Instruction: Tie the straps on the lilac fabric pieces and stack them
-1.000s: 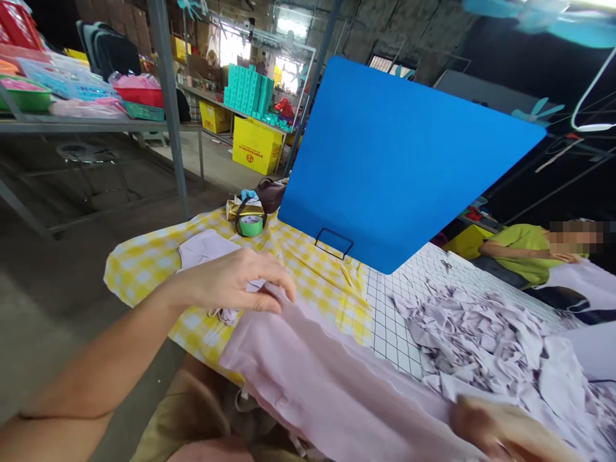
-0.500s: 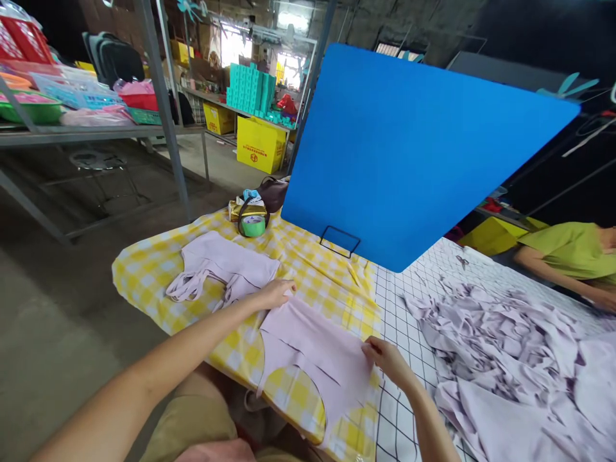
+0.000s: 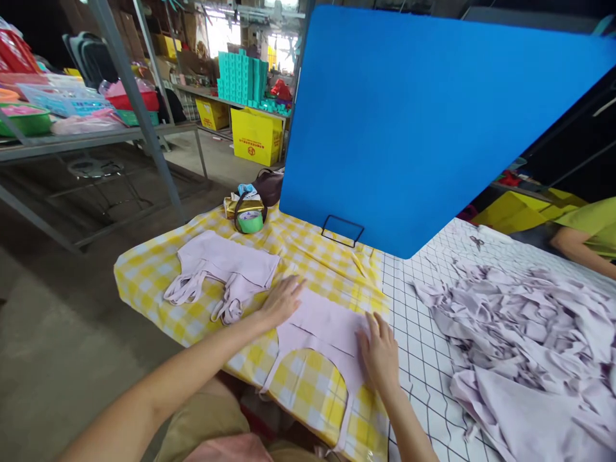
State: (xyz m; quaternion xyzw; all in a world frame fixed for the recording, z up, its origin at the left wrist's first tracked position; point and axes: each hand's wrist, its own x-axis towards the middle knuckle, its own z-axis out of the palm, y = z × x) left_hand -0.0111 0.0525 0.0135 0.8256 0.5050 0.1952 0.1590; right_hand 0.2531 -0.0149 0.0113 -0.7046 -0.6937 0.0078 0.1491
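Note:
A pale lilac strappy top (image 3: pixel 323 324) lies spread on the yellow checked tablecloth (image 3: pixel 308 385), its straps toward me and over the table's near edge. My left hand (image 3: pixel 283 300) rests on its left end, fingers stretched out. At the opposite end my right hand (image 3: pixel 380 350) lies on the fabric with its fingers apart. Neither hand pinches the cloth. Left of my left hand lies a second lilac top (image 3: pixel 226 260), flat, with its straps bunched at the front.
A heap of lilac garments (image 3: pixel 524 327) covers the white gridded cloth (image 3: pixel 418 359) on the right. A big blue board (image 3: pixel 414 122) stands behind, by a black wire stand (image 3: pixel 342 231). Green tape (image 3: pixel 250 221) sits at the back left; scissors (image 3: pixel 476 241) lie farther off. A co-worker's arm (image 3: pixel 582 250) shows at right.
Both hands have let go of the top's upper edge and now lie flat on it. The top has settled flatter, its straps spread out. The view has shifted a little.

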